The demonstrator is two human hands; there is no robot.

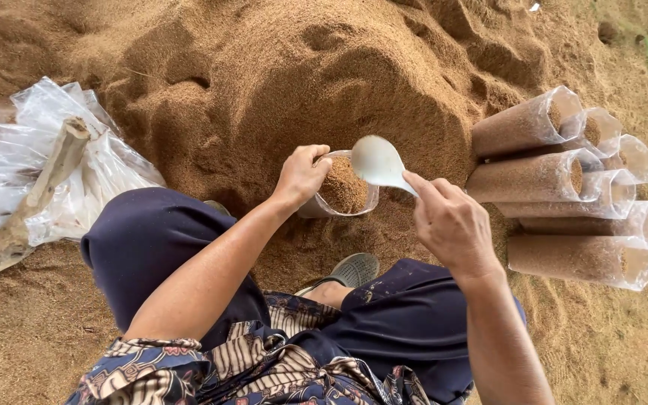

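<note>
My left hand point(301, 174) grips the rim of a clear plastic bag point(343, 187) that stands upright, nearly full of brown sawdust. My right hand point(451, 221) holds a white scoop point(378, 161) by its handle, the bowl tipped over the bag's open mouth. Both hands work right in front of a big sawdust pile point(324, 75). My knees in dark blue trousers frame the bag, and a grey sandal point(350, 270) shows below it.
Several filled clear bags point(556, 180) lie stacked on their sides at the right. At the left lies a heap of empty clear plastic bags point(46, 150) with a pale wooden stick point(35, 195) across it. Loose sawdust covers the ground all around.
</note>
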